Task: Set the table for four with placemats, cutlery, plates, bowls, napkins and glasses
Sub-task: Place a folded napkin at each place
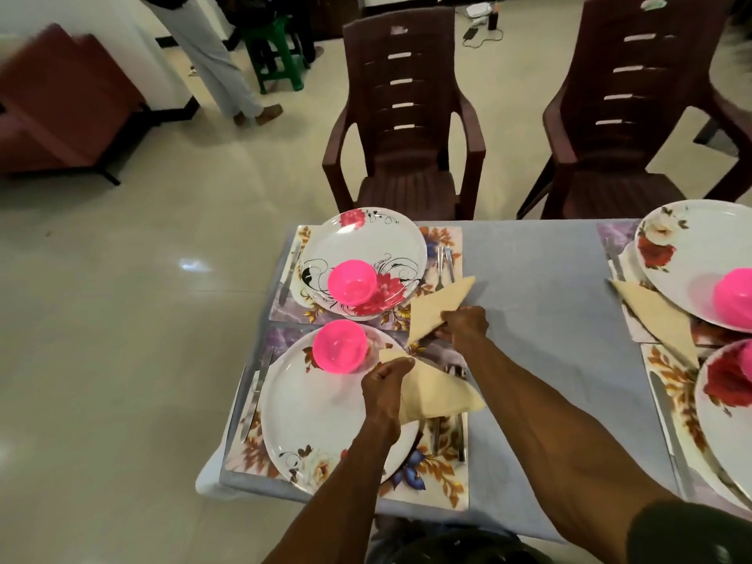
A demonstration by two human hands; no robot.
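At frame centre we see the left hand [386,380] gripping one folded napkin [439,390] over the near plate [325,417], the right hand [466,323] pinching another napkin [435,307] just above.

Both hands [386,378] [466,321] extended, fingers curled

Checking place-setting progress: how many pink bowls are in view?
4. One bowl on the far-left plate, one on the near-left plate, one on the far-right plate, one at the right edge, mostly cut off. None seem hidden.

No readable text, label or number anywhere.
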